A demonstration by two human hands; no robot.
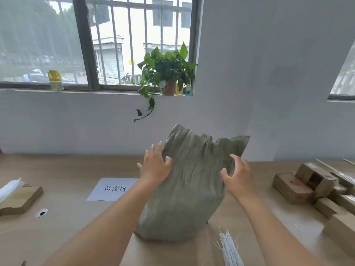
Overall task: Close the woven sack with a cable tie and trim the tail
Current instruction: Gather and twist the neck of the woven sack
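A grey-green woven sack [188,191] stands upright in the middle of the wooden table [76,227], its mouth loose and open at the top. My left hand [154,166] lies flat against the sack's upper left side, fingers spread. At the upper right side, my right hand [237,174] has its fingers curled apart, touching the sack. A bundle of white cable ties [229,248] lies on the table just in front of the sack, to the right. No cutting tool shows.
A white paper sheet with printed characters [113,189] lies left of the sack. Several taped cardboard boxes [307,185] are stacked at the right. A flat cardboard piece with a white roll [17,196] sits at the far left. A potted plant [167,73] stands on the windowsill.
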